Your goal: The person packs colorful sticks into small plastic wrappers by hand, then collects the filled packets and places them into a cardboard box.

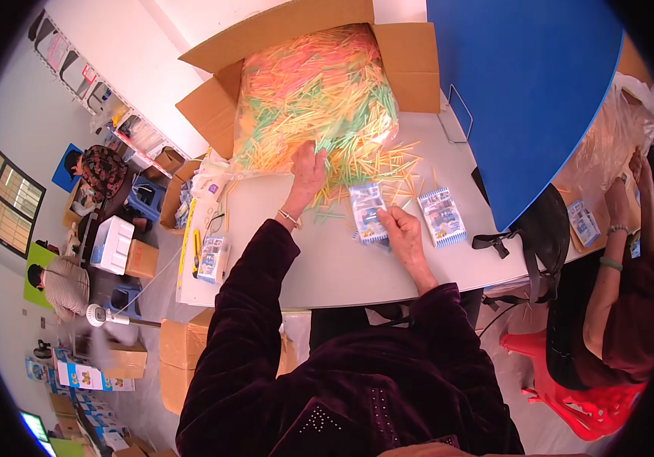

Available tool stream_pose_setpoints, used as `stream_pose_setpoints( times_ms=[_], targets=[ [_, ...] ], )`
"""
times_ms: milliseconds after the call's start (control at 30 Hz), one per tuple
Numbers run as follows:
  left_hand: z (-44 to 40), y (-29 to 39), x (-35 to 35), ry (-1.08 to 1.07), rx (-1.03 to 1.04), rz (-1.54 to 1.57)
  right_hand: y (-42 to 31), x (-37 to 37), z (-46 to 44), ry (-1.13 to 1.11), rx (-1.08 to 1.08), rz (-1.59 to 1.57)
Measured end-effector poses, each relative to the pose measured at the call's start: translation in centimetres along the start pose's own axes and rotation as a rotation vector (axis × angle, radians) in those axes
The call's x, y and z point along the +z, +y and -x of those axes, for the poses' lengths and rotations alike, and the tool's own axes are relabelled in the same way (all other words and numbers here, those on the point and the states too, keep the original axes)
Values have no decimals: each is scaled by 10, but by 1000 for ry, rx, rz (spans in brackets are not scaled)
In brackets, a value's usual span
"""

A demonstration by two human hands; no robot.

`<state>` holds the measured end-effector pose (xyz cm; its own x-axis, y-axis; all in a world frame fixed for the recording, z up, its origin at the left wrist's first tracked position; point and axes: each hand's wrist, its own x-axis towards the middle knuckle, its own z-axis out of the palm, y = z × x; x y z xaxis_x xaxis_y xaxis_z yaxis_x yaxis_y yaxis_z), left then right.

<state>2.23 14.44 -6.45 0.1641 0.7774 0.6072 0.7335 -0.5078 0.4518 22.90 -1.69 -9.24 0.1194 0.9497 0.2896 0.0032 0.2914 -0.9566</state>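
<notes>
My left hand (308,174) is at the near edge of a heap of thin coloured sticks (312,91), orange, yellow, green and pink. Its fingers look curled; whatever they grip is hidden. The sticks fill a clear plastic bag in an open cardboard box (407,65), and some spill onto the table. My right hand (405,238) pinches the edge of a small blue-and-white printed packet (366,209), with its thumb on top. Another part of a packet shows just under it. To the right lies a stack of similar printed packets (443,217).
On the left of the white table (319,266) are a yellow cutter (197,247), scissors (215,221) and more packets (211,259). A blue panel (525,91) and black backpack (536,236) stand right. A co-worker's hands (631,190) work beyond them; other people sit far left.
</notes>
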Motion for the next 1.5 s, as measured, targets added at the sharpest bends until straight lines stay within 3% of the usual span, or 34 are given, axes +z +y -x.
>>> stream_pose_setpoints(
  times_ms=[33, 100, 133, 200, 233, 300, 333, 400, 500, 533, 767, 1067, 1267, 1333, 1500],
  targets=[
    [4, 5, -5, 2, -3, 0, -2, 1, 0, -4, 0, 2],
    [16, 30, -21, -151, -283, 447, -8, 1, 0, 109, 60, -136],
    [20, 37, -26, -150, -284, 448, -12, 0, 0, 107, 60, -135],
    [25, 47, -34, -211, -609, 1024, -20, -1, 1, 140, 90, -238],
    [27, 49, -35, -212, -613, 1024, -23, 0, 1, 140, 94, -237],
    [31, 54, -34, -325, -829, 1576, -28, 8, -2, 164, 174, -504],
    [33, 57, -31, -325, -833, 1578, -31, 14, -6, 165, 178, -502],
    [42, 67, -22, -366, -806, 1731, -35, 26, -14, 316, 234, -791],
    [53, 99, -15, -418, -776, 1762, -18, 37, -24, 176, 183, -970],
    [54, 114, -13, -380, -837, 1802, -16, 43, -29, 251, 294, -1006],
    [67, 113, 17, -205, -795, 1708, -9, 46, -28, 321, 297, -1106],
    [52, 91, 5, -108, -908, 1515, -15, 6, -27, 248, 161, -737],
    [48, 80, 0, -110, -753, 1290, -26, -2, -19, 116, 246, -491],
    [47, 73, 2, -99, -526, 1060, -27, -4, -18, 27, 243, -416],
    [35, 83, -12, -74, -563, 1237, -29, -8, -14, -70, 295, -310]
  ],
)
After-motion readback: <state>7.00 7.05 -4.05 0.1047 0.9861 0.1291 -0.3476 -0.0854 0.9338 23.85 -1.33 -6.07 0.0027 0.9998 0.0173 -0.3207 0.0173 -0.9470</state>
